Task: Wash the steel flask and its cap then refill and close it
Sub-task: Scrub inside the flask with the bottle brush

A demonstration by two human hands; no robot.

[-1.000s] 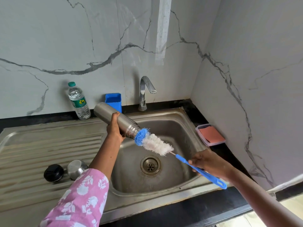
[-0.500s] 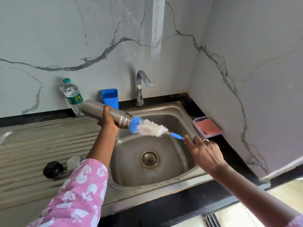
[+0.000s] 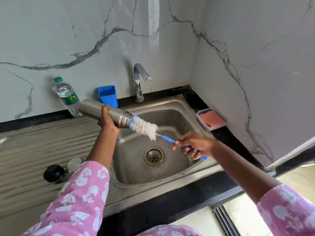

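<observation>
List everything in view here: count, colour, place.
flask: one, steel, held tilted over the sink
brush: one, white with blue handle, tip in the flask's mouth
cap: one, black, on the drainboard
cup: one, steel, beside the cap
water bottle: one, clear, green-capped, by the back wall
tub: one, blue, behind the sink
tap: one, chrome, behind the sink
sink: one, steel, centre
box: one, clear, right counter, holding a pink pad
left hand: grips the flask
right hand: grips the brush handle
</observation>
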